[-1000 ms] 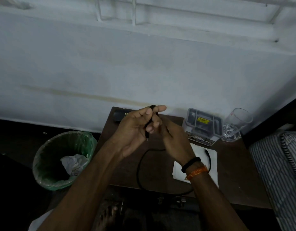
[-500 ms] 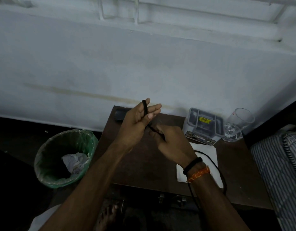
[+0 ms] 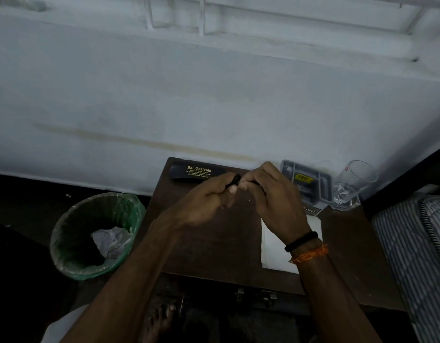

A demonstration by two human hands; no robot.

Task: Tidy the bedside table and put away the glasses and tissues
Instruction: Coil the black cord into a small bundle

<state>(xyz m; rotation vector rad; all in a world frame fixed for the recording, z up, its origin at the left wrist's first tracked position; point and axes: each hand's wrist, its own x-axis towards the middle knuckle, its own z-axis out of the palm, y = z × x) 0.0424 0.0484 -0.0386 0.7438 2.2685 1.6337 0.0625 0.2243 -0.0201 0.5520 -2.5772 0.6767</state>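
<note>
Both hands meet above the dark wooden bedside table (image 3: 214,243). My left hand (image 3: 209,199) is shut on a bundled black cable (image 3: 233,181), whose end sticks out between thumb and fingers. My right hand (image 3: 276,199) is closed against it from the right, fingers on the same cable. A black glasses case (image 3: 191,170) with gold lettering lies at the table's back left edge. A white tissue (image 3: 273,246) lies flat under my right wrist.
A grey plastic organiser box (image 3: 310,184) and a tilted clear drinking glass (image 3: 355,186) stand at the back right. A green-lined bin (image 3: 73,233) with crumpled paper sits on the floor at left. A striped mattress (image 3: 417,256) borders the right; a bare foot (image 3: 159,323) shows below.
The cable loop that hung over the table and tissue is now gathered into my hands. Both hands moved together and a little to the right, uncovering the glasses case.
</note>
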